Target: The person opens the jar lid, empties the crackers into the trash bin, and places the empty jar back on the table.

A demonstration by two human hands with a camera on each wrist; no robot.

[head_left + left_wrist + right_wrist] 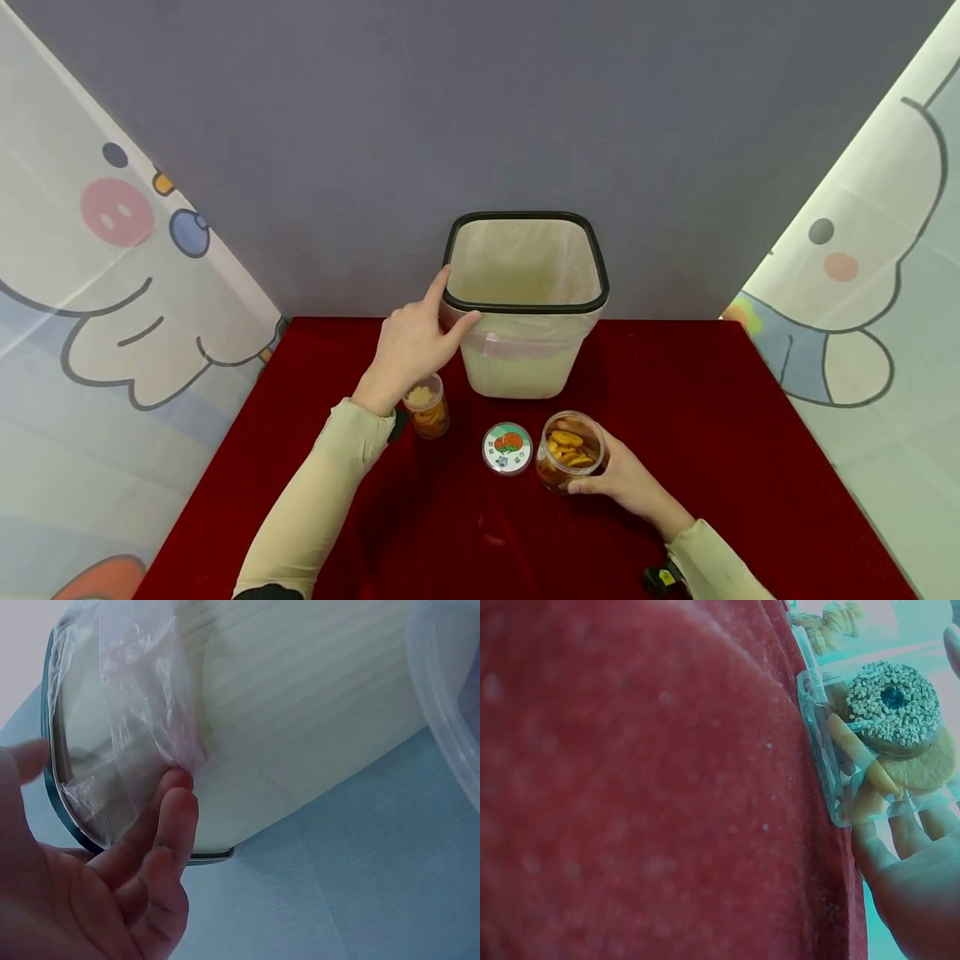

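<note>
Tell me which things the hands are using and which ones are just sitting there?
In use:
left hand touching the bin rim
right hand gripping the open biscuit jar

Just sitting:
jar lid
small snack jar
red tablecloth

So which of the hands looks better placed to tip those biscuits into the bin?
Probably the right. The right hand already grips the open jar of biscuits, its lid lying beside it. The left hand touches the bin at its rim, seemingly steadying it.

Head view high, facing forward-down, 2 wrist views close, sharing bin (525,333), jar (570,450)
</note>
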